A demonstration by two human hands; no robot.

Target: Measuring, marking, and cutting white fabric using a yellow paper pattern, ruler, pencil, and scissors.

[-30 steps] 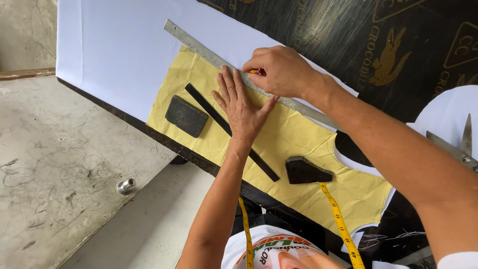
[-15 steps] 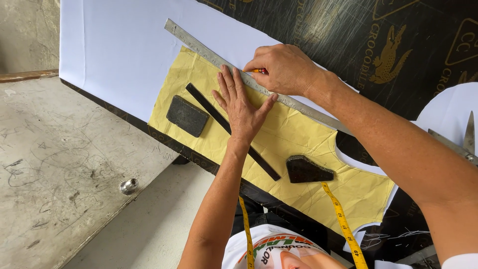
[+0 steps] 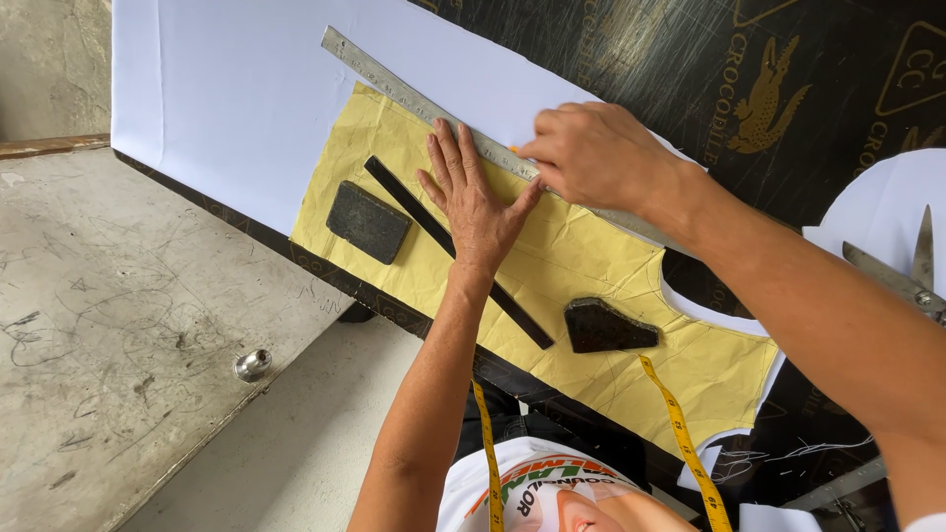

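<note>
My left hand lies flat, fingers spread, on a yellow paper pattern, its fingertips pressing a long metal ruler. The ruler runs along the pattern's far edge, over white fabric. My right hand is closed on a small orange marker, with only the tip showing against the ruler's edge. A thin black strip lies partly under my left hand and wrist.
Two dark flat weights sit on the pattern. Metal scissors lie at the right on more white fabric. A yellow tape measure hangs around my neck. The black table board has concrete floor at its left.
My right hand has slid a little to the right along the ruler with the marker. My left hand stays pressed in the same place.
</note>
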